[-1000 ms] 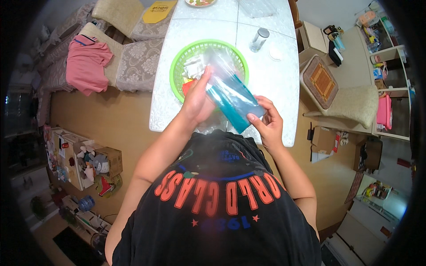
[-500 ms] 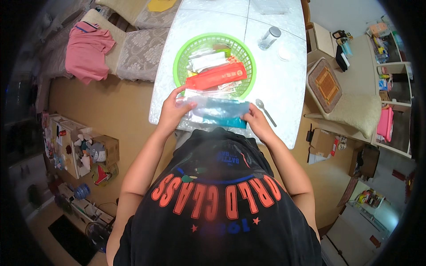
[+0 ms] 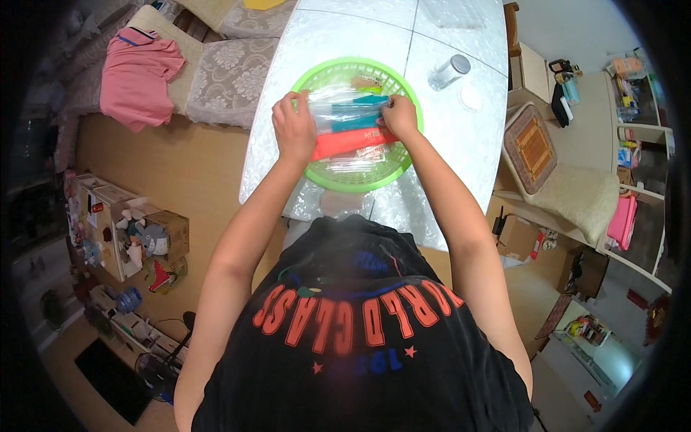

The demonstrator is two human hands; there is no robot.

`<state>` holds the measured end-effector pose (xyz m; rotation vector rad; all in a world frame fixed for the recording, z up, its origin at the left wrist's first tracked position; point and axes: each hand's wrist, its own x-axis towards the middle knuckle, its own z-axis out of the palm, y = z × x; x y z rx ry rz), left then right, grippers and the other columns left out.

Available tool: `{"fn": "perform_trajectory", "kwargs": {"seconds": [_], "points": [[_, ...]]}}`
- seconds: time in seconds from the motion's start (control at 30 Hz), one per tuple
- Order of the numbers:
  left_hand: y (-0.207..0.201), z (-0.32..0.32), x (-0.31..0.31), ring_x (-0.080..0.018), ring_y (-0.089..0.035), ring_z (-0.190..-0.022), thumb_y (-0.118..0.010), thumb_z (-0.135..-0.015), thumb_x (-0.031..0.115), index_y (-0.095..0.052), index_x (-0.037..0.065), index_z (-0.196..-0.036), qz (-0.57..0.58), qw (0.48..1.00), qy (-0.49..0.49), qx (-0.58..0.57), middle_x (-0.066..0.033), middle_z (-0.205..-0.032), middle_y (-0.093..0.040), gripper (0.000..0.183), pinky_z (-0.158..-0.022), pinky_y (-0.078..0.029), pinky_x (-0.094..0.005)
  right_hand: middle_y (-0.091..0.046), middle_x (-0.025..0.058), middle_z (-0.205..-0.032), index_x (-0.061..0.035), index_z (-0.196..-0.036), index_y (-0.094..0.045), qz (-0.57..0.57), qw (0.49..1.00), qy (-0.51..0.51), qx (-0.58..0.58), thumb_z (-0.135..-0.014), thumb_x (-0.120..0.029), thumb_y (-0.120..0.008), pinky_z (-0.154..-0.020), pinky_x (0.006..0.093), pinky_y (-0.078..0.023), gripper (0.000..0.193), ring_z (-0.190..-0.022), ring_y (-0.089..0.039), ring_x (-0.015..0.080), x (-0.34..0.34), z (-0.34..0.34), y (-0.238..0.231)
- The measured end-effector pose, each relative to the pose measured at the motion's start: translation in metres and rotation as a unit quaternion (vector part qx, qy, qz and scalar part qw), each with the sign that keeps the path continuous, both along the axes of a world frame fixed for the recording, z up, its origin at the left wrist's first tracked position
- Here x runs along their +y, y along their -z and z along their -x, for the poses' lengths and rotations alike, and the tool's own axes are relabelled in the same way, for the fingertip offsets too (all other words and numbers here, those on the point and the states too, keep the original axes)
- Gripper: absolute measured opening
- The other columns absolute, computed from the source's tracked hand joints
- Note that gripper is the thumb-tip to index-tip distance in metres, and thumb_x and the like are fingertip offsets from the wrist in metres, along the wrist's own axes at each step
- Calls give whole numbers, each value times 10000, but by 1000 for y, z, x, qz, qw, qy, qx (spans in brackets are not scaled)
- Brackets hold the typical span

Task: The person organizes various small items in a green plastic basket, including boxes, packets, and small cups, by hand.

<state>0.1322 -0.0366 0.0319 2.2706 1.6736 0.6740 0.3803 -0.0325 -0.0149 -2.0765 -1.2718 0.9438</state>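
Note:
A clear and teal plastic packet (image 3: 358, 113) lies stretched flat between my hands over a green basket (image 3: 360, 187). My right hand (image 3: 402, 119) pinches its right end. My left hand (image 3: 294, 128) has its fingers bent around the left end, at the basket's left rim. Just below the packet, a long red packet (image 3: 345, 143) lies across the basket. Clear wrappers and other small packets (image 3: 349, 164) fill the space under it, partly covered.
The basket stands on a white table with a shiny cover (image 3: 270, 155). A clear jar with a grey lid (image 3: 449, 73) and a round white lid (image 3: 471, 99) are to its right. Chairs flank the table; one at the right carries a brown seat pad (image 3: 531, 147).
Both hands have moved forward with the teal packet, from the table's near edge to above the basket. The spoon right of the basket is now out of sight near my right forearm.

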Motion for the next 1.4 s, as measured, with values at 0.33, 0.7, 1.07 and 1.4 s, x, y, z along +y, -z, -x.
{"fn": "perform_trajectory", "kwargs": {"seconds": [0.33,0.7,1.07,1.4], "points": [[49,-7,43,-262,-74,-1532,-478,-950,301,-143,265,-1587,-72,876,293,377,-79,-1662,-88,720,-1219,-120,-478,-688,292,-927,87,-982,-666,51,999,13,13,-799,-168,-665,-845,440,-534,314,-926,-678,417,24,0,24],[27,-11,67,-282,-242,-1479,-586,-908,428,-518,130,-1373,-88,861,407,291,-108,-1594,-290,556,-1196,-184,-489,-522,154,-1294,-9,-1287,-513,-46,968,-187,-159,-880,-87,-572,-920,428,-503,419,-944,-627,361,-8,9,-12],[46,-11,95,-276,-152,-1508,-521,-840,669,-256,66,-1545,-38,842,427,328,-92,-1635,-187,965,-1212,-149,-460,-278,58,-1606,-70,-1545,-243,-160,818,-385,-396,-907,-174,-487,-1206,385,-216,691,-1482,-252,193,-3,2,24],[64,-11,103,-256,-116,-1517,-484,-852,682,-196,113,-1570,-43,818,429,380,-59,-1649,-143,960,-1223,-122,-449,-195,-33,-1642,-146,-1575,-206,-41,803,-400,-440,-916,-388,-458,-1230,405,-107,746,-1501,-171,117,-1,10,19]]}}
